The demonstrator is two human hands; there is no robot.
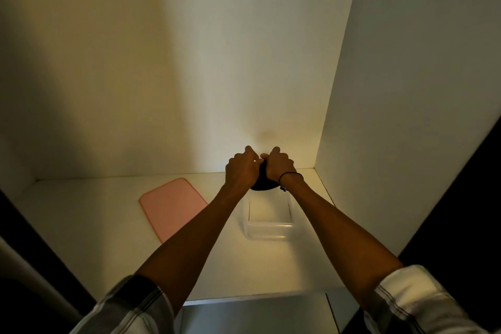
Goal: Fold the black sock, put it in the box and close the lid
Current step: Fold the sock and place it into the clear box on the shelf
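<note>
Black sock [262, 183], bunched into a dark lump, mostly hidden, only a rounded lower edge showing under the knuckles and a sliver between the fists. Held up off the white shelf [113, 247], just beyond the far rim of the box.

Far left: pink lid [173, 206], flat on the shelf, rounded corners, well apart from the box, partly crossed by the left forearm. Next, left hand [241, 171], fingers curled in, clamped on the left side of the sock. Right beside it, nearly touching, right hand [278, 165], likewise curled and gripping the sock's right side, thin dark band [291, 175] around the wrist. Sock pinched between both fists, hanging slightly below them.

Below and nearer to the camera: clear box [268, 230], open, sitting between the two forearms, nothing visible inside. Rolled pale sleeves [412, 301] at both elbows. White wall panel [406, 89] rising at far right.
</note>
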